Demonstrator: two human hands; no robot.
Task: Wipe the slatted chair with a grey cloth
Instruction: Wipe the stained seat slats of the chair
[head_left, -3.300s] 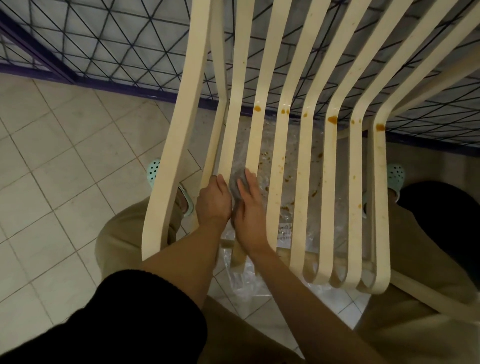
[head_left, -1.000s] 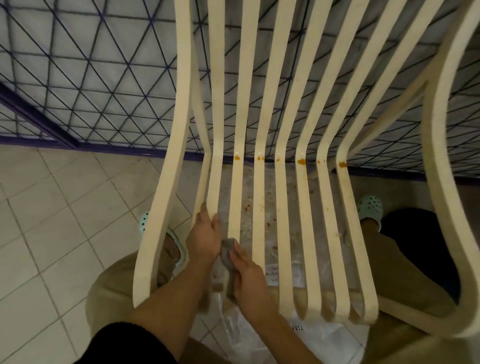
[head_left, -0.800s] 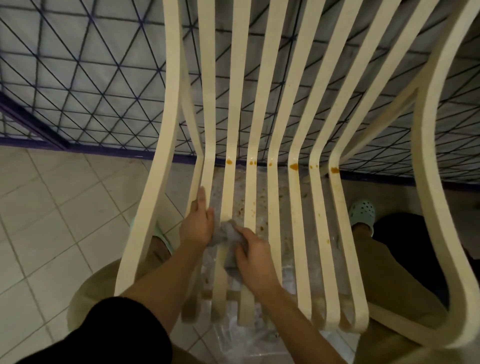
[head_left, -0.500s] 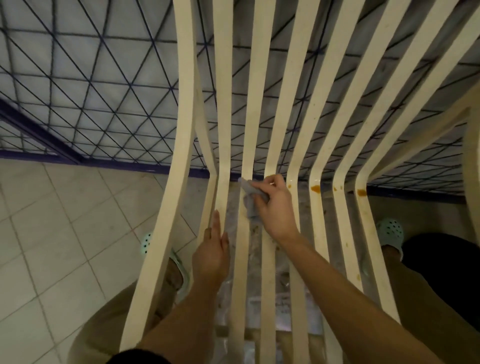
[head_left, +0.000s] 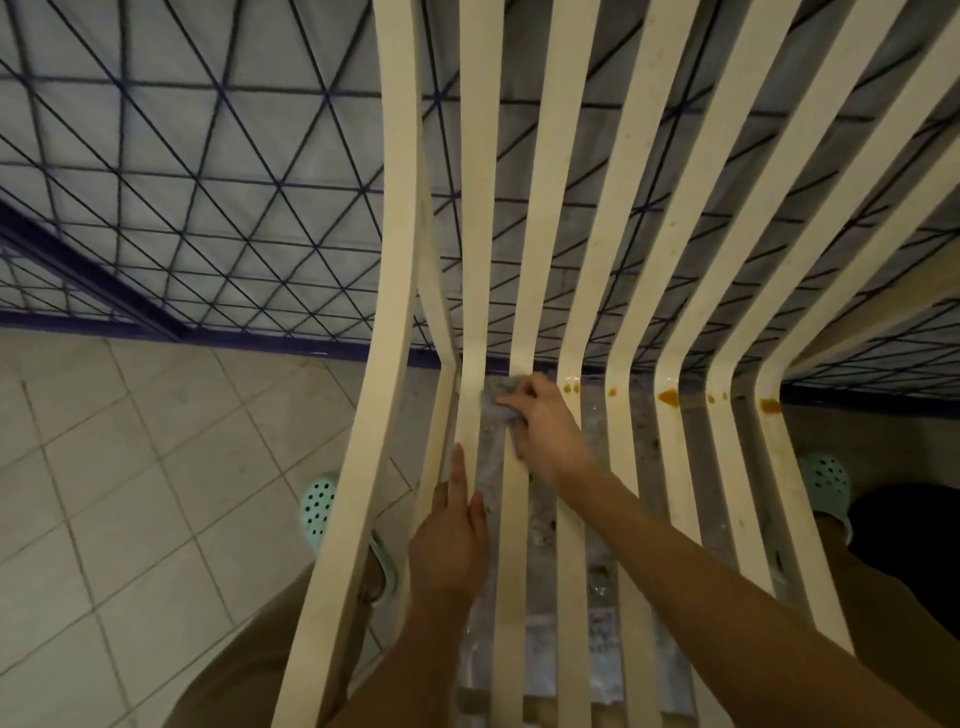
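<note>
The cream slatted chair (head_left: 587, 270) fills the middle and right of the head view, with brown stains at the bend of its right slats. My right hand (head_left: 545, 423) grips a small grey cloth (head_left: 496, 402) and presses it on the bend of the slats left of centre. Lower down, my left hand (head_left: 452, 540) rests on a left slat with its fingers straight, pointing up along it.
A purple wire-grid fence (head_left: 208, 197) stands behind the chair. Pale floor tiles (head_left: 104, 467) lie to the left. Clear plastic sheeting (head_left: 602, 644) lies under the seat. My feet in mint clogs (head_left: 317, 506) stand either side of the chair.
My right hand has carried the cloth up from the lower seat to the bend of the slats. My left hand has stayed on the left slat.
</note>
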